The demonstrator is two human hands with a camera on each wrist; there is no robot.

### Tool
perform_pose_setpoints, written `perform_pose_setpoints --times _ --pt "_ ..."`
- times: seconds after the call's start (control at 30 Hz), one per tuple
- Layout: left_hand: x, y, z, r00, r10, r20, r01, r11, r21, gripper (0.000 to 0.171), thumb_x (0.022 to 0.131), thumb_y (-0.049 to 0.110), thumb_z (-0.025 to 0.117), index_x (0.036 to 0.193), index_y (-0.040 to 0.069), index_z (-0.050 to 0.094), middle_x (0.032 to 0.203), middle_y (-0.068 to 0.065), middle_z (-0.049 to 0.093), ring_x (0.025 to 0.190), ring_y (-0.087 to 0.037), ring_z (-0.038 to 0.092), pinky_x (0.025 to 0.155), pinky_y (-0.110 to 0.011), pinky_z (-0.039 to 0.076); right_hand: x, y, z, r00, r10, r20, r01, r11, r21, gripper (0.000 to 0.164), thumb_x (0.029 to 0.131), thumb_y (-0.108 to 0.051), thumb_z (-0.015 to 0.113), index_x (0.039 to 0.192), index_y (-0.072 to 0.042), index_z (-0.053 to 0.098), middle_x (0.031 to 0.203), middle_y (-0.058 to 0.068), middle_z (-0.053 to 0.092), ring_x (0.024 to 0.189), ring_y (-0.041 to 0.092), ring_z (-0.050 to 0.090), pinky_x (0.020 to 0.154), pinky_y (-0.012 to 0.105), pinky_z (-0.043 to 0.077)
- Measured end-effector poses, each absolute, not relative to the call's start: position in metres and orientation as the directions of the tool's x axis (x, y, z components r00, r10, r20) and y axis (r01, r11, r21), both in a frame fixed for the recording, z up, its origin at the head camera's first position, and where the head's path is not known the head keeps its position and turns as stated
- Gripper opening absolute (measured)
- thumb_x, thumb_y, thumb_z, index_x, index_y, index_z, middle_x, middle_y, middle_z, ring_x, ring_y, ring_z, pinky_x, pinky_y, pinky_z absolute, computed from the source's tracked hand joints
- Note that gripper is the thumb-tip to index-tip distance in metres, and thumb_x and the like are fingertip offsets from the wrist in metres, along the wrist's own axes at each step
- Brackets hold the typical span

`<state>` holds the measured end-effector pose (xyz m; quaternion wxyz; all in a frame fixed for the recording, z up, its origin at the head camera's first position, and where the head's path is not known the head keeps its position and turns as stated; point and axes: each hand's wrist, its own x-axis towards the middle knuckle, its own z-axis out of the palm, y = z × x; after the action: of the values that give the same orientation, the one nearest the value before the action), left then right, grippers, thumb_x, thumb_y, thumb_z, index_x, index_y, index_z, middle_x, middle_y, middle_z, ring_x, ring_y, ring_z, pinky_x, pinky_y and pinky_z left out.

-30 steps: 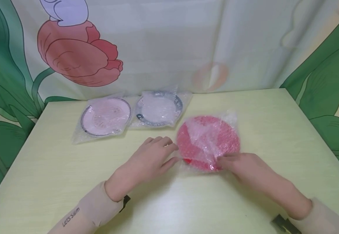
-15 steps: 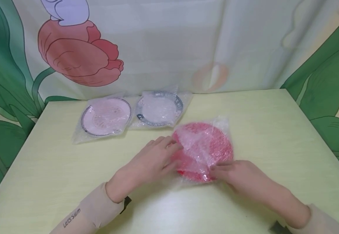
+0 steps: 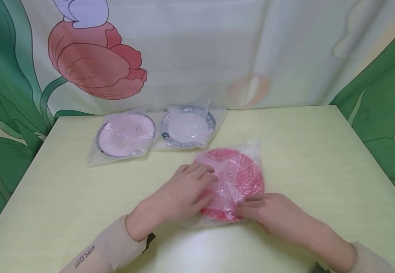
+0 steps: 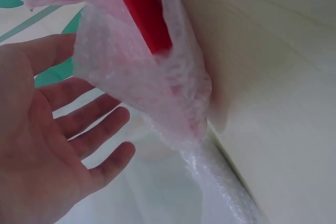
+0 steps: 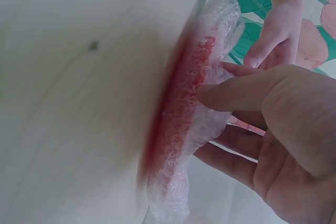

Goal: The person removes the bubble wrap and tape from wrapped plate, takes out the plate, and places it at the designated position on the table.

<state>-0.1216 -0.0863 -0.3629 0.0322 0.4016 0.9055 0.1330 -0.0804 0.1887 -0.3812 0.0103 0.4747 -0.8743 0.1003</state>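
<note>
A round red plate (image 3: pixel 248 174) in a clear bubble-wrap bag lies on the table in front of me. My right hand (image 3: pixel 279 214) holds its near right edge, the thumb (image 5: pixel 226 95) at the rim and the fingers over the wrap. My left hand (image 3: pixel 178 191) is at the plate's left side, fingers loosely spread and overlapping the wrap in the head view. Seen from the left wrist, this palm is bare, with the fingertips beside the bubble-wrap bag (image 4: pixel 121 66). Bare red plate rim (image 4: pixel 144 17) shows through the bag's open mouth.
Two more bubble-wrapped plates lie at the back left: a pinkish plate (image 3: pixel 125 134) with a dark rim line and a white plate (image 3: pixel 188 127) with a blue-grey patterned border. The pale table (image 3: pixel 320 159) ends at a printed curtain (image 3: pixel 197 49).
The red plate has slid toward me and to the left, the right hand travelling with it. My left hand has barely moved and now overlaps the plate's left side.
</note>
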Motion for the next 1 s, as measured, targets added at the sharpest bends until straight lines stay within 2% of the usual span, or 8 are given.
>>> perform_pose_setpoints --times 0.27,0.37,0.5,0.6,0.7,0.83,0.9,1.0 --pt "-0.118 -0.083 -0.364 -0.646 0.762 0.051 0.751 0.621 0.224 0.034 0.101 0.025 0.065 0.132 0.011 0.065 0.139 -0.007 0.057 0.136 -0.027 0.046 0.118 -0.055 0.027 -0.079 0.183 -0.38 -0.555 -0.826 0.1 -0.822 0.526 -0.216 0.032 0.092 -0.008 0.076 0.123 -0.017 0.073 0.117 -0.008 0.073 0.109 0.015 0.067 0.095 0.037 0.055" --pt "-0.117 -0.083 -0.366 -0.639 0.768 0.042 0.755 0.615 0.227 0.035 0.101 0.026 0.065 0.132 0.011 0.065 0.137 -0.007 0.059 0.134 -0.027 0.048 0.119 -0.055 0.025 -0.079 0.182 -0.379 -0.582 -0.81 0.079 -0.79 0.539 -0.293 0.028 0.095 -0.019 0.076 0.122 -0.018 0.07 0.112 -0.011 0.071 0.103 0.012 0.066 0.092 0.034 0.056" --pt "-0.116 -0.083 -0.366 -0.638 0.769 0.039 0.754 0.613 0.238 0.037 0.1 0.027 0.066 0.133 0.011 0.065 0.132 -0.005 0.061 0.131 -0.026 0.051 0.119 -0.055 0.026 -0.08 0.185 -0.376 -0.638 -0.769 0.043 -0.72 0.576 -0.388 0.026 0.104 -0.031 0.062 0.126 -0.019 0.067 0.115 -0.012 0.068 0.106 0.008 0.065 0.093 0.036 0.056" --pt "-0.116 -0.084 -0.366 -0.636 0.77 0.045 0.754 0.609 0.245 0.035 0.099 0.025 0.067 0.132 0.011 0.066 0.127 -0.004 0.062 0.128 -0.025 0.053 0.117 -0.054 0.028 -0.081 0.187 -0.376 -0.688 -0.725 0.012 -0.659 0.618 -0.43 0.029 0.108 -0.03 0.054 0.131 -0.017 0.066 0.123 -0.011 0.068 0.115 0.009 0.063 0.098 0.038 0.054" --pt "-0.116 -0.084 -0.367 -0.638 0.769 0.041 0.752 0.612 0.244 0.036 0.1 0.024 0.066 0.134 0.012 0.065 0.126 -0.003 0.062 0.127 -0.025 0.053 0.116 -0.053 0.03 -0.086 0.19 -0.376 -0.709 -0.705 0.016 -0.638 0.631 -0.442 0.024 0.106 -0.021 0.059 0.128 -0.015 0.068 0.123 -0.008 0.068 0.118 0.011 0.062 0.1 0.038 0.052" --pt "-0.116 -0.083 -0.368 -0.65 0.76 0.012 0.74 0.629 0.24 0.044 0.101 0.026 0.066 0.142 0.012 0.059 0.132 -0.005 0.061 0.131 -0.025 0.052 0.118 -0.053 0.028 -0.094 0.191 -0.379 -0.688 -0.723 0.07 -0.681 0.609 -0.406 0.019 0.097 -0.009 0.07 0.116 -0.012 0.073 0.121 -0.002 0.068 0.117 0.016 0.062 0.101 0.039 0.052" --pt "-0.116 -0.083 -0.369 -0.653 0.758 -0.001 0.735 0.633 0.244 0.047 0.101 0.027 0.065 0.144 0.012 0.056 0.134 -0.006 0.06 0.132 -0.025 0.052 0.119 -0.054 0.027 -0.097 0.191 -0.38 -0.673 -0.735 0.084 -0.701 0.599 -0.387 0.018 0.095 -0.008 0.073 0.113 -0.011 0.074 0.12 0.0 0.068 0.116 0.018 0.061 0.1 0.039 0.053" --pt "-0.116 -0.081 -0.369 -0.649 0.761 0.0 0.735 0.628 0.256 0.045 0.101 0.028 0.066 0.142 0.01 0.056 0.134 -0.008 0.059 0.131 -0.026 0.052 0.118 -0.051 0.031 -0.099 0.191 -0.381 -0.669 -0.739 0.079 -0.704 0.598 -0.383 0.017 0.095 -0.01 0.074 0.112 -0.012 0.075 0.119 -0.001 0.067 0.114 0.017 0.062 0.098 0.038 0.054"
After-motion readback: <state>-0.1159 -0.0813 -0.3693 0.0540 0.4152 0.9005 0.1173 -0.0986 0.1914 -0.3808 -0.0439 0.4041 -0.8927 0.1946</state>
